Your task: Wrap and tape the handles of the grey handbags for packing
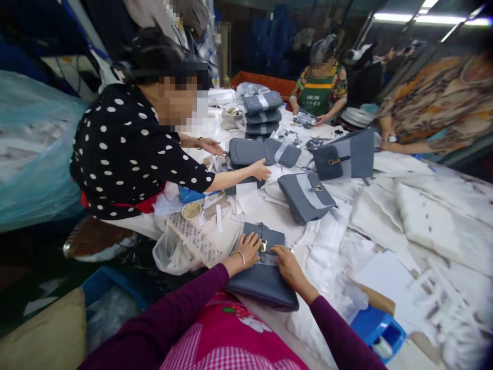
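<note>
A dark blue-grey handbag (pixel 265 287) lies in front of me at the table's near edge, with a gold-coloured clasp (pixel 263 245) on its flap. My left hand (pixel 249 252), a bracelet at its wrist, rests on the left part of the flap with fingers stretched flat beside the clasp. On the right side of the bag is my right hand (pixel 289 264), its fingers slightly bent and touching the flap near the clasp. Just beyond, a similar handbag (pixel 306 198) sits tilted, and another bag (pixel 342 156) with a dark front pocket stands behind it.
Stacked wrapped bags (pixel 264 115) stand farther back. A co-worker in polka dots (pixel 127 149) reaches across from the left; two others work at the far side. A round tub (pixel 191 210) is left, a blue bin (pixel 379 331) right. White sheets (pixel 435 221) cover the right.
</note>
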`<state>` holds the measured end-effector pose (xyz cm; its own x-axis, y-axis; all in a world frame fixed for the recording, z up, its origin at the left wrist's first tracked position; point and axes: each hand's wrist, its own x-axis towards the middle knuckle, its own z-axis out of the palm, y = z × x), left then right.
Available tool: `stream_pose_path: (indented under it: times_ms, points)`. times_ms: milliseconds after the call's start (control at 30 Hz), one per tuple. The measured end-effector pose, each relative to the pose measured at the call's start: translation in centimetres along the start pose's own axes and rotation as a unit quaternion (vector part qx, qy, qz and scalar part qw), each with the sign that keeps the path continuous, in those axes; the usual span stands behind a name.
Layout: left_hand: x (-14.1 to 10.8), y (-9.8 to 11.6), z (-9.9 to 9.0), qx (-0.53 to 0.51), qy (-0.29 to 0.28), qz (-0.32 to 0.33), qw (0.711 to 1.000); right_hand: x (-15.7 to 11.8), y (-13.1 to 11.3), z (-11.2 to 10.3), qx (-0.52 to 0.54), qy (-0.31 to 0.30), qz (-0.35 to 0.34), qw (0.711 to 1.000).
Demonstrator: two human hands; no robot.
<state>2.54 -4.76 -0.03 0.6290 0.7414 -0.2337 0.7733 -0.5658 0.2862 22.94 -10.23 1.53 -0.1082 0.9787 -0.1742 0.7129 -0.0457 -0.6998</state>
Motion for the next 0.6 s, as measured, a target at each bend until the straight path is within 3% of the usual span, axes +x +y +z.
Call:
stream_pose_path:
  times_ms: [67,133,267,333,467,600]
  points:
    - [-0.3,0.1,0.4,0.008,-0.008,0.006,1.000,-3.9,1.5,-0.3,0.091,0.093,0.086,0.988]
    - [-0.5,0.2,0.5,0.005,-0.016,0.006,1.000,-7.8,2.5,0.3,0.186,0.146,0.169,0.957]
    - [-0.5,0.3,0.2,-0.017,-0.037,-0.003,0.999,-12.1,2.8,3.2,0.384,0.162,0.279,0.865]
    - [-0.5,0.4,0.0,-0.028,-0.045,-0.005,0.999,-12.5,2.7,4.2,0.440,0.162,0.303,0.829]
    - [-0.4,-0.1,-0.1,-0.069,-0.054,-0.008,0.996,-11.3,2.9,4.6,0.517,0.127,0.307,0.789]
    - [-0.2,-1.5,-0.3,-0.168,-0.054,-0.021,0.984,-9.6,2.5,4.2,0.565,0.053,0.284,0.773]
